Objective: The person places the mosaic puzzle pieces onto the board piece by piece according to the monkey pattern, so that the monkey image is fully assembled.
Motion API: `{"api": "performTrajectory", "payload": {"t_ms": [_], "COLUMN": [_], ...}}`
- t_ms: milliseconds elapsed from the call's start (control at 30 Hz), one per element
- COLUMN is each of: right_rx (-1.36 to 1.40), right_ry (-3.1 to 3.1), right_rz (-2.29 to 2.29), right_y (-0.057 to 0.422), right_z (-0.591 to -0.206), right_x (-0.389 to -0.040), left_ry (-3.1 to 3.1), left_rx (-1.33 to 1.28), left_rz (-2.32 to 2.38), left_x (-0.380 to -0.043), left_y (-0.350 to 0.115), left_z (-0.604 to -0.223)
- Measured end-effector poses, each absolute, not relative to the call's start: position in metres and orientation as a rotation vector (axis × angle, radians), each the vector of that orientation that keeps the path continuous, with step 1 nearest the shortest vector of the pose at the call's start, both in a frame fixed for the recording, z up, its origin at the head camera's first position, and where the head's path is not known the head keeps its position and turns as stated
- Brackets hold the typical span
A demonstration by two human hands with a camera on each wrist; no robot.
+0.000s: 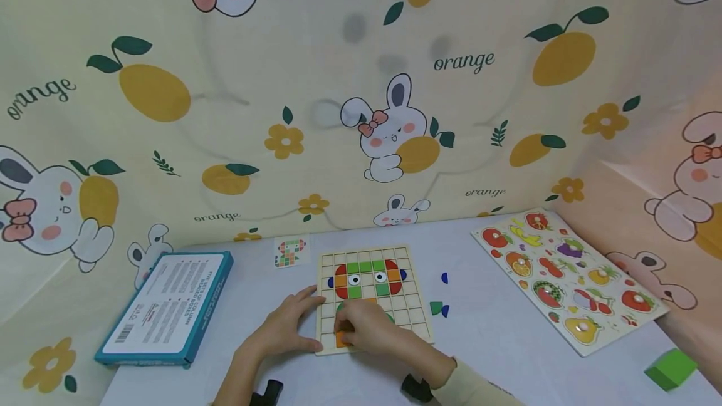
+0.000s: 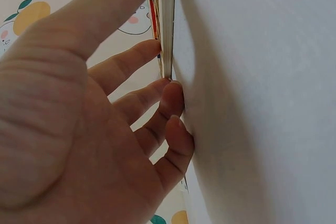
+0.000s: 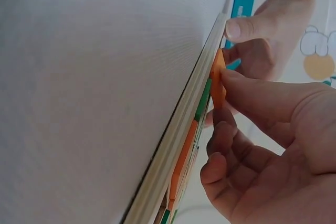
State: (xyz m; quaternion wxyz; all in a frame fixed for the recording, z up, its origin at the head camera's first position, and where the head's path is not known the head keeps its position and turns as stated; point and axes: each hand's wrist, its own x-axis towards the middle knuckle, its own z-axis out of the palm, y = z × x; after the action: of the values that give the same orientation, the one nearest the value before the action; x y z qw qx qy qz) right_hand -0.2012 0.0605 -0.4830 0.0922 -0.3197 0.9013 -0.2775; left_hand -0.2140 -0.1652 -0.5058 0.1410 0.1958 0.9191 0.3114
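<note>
A square wooden grid board (image 1: 417, 306) lies on the white table, with red, green, orange and blue tiles and two eye tiles set in its upper part. My left hand (image 1: 284, 324) touches the board's left edge, thumb and fingers spread along it. Over the lower left of the board, my right hand (image 1: 369, 326) pinches an orange tile (image 3: 218, 80) between thumb and fingers. In the right wrist view the tile is tilted at the board's surface, beside a green tile (image 3: 203, 99). My right hand hides part of the lower tiles in the head view.
Right of the board lie two blue half-round pieces (image 1: 445, 278) and a green piece (image 1: 436, 308). A pattern card (image 1: 291, 252) sits behind it. A teal box (image 1: 163, 306) stands left; a fruit puzzle board (image 1: 583, 326) and green block (image 1: 671, 369) are right.
</note>
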Motion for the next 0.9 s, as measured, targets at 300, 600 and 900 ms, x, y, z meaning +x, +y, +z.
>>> {"api": "performTrajectory", "payload": {"t_ms": [300, 600, 900], "right_rx": [-0.967, -0.764, -0.487], "right_ry": [2.69, 2.732, 2.887], "right_rz": [-0.805, -0.973, -0.913], "right_y": [0.061, 0.103, 0.183], "right_z": [-0.485, -0.477, -0.474], "right_x": [-0.202, -0.213, -0.223], "left_ry": [2.661, 2.657, 2.649], "left_rx": [0.588, 0.576, 0.561], "left_rz": [0.902, 0.892, 0.873], "left_x": [-0.214, -0.213, -0.214], "left_y": [-0.166, -0.164, -0.167], "left_z": [-0.507, -0.506, -0.506]}}
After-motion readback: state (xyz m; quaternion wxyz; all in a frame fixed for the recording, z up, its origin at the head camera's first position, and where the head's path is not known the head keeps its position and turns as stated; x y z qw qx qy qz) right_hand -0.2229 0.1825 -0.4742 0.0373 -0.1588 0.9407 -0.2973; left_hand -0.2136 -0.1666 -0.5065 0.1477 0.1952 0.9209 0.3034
